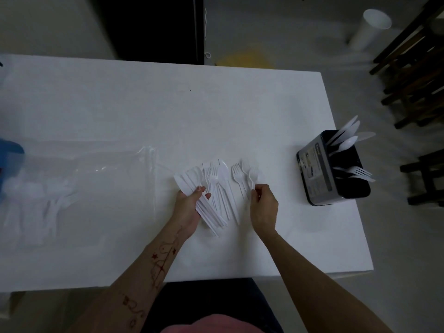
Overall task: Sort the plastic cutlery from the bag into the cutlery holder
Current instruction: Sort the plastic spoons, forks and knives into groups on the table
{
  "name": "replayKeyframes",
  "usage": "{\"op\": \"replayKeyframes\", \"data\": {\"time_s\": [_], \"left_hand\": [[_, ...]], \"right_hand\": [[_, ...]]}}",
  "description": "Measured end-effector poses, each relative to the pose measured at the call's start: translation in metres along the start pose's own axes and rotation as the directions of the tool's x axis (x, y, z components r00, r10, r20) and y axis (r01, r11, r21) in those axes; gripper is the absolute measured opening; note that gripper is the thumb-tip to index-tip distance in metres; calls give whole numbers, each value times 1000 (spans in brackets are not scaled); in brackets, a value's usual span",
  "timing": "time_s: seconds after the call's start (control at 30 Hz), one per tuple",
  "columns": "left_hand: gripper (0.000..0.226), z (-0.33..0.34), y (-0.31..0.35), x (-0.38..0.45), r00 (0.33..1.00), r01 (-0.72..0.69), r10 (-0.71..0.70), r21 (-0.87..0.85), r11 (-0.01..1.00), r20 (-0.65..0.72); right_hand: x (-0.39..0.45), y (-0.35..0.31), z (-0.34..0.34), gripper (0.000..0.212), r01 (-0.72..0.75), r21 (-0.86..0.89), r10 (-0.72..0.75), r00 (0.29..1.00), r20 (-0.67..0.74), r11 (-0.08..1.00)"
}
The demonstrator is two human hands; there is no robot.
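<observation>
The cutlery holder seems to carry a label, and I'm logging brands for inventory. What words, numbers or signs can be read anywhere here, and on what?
Label on the side of the cutlery holder: printed text and small pictures, too blurred and small to read.
Marks drawn on the left forearm: red-brown stars and curls, not letters.
Nothing else carries text.

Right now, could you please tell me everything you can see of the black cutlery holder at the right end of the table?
The black box-shaped cutlery holder stands upright near the right edge of the white table, apart from both hands. A grey printed label wraps the side facing the person. Its open top looks divided into compartments, though the dividers are hard to make out. White plastic spoons stick out of the far section, bowls up, and white plastic forks out of a nearer one, tines up. The nearest part appears empty.
</observation>
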State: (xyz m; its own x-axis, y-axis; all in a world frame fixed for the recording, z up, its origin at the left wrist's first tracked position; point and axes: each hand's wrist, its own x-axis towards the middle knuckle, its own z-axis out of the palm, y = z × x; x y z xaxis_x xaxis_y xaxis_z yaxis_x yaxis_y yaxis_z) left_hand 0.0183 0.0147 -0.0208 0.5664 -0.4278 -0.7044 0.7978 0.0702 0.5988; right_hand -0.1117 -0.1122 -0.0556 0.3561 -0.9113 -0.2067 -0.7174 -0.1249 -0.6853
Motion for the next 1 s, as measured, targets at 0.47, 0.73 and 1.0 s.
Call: {"op": "replayKeyframes", "data": {"time_s": [0.47, 0.73, 1.0], "left_hand": [[12, 1, -4, -2, 998, 49, -51, 68, 996, 31], [23, 11, -7, -2, 998, 21, -29, 127, 992, 60], [16, 19, -2, 2, 995, -14, 7, 80, 997, 95]], "right_hand": [[-16, -14, 12, 12, 112, -246, -60, 976, 210, 963], [-11, -18, -1, 10, 70, 85, -90, 964, 252, 994], [-19, -23, -6, 17, 130, 300, -242, 894, 376, 945]]}}
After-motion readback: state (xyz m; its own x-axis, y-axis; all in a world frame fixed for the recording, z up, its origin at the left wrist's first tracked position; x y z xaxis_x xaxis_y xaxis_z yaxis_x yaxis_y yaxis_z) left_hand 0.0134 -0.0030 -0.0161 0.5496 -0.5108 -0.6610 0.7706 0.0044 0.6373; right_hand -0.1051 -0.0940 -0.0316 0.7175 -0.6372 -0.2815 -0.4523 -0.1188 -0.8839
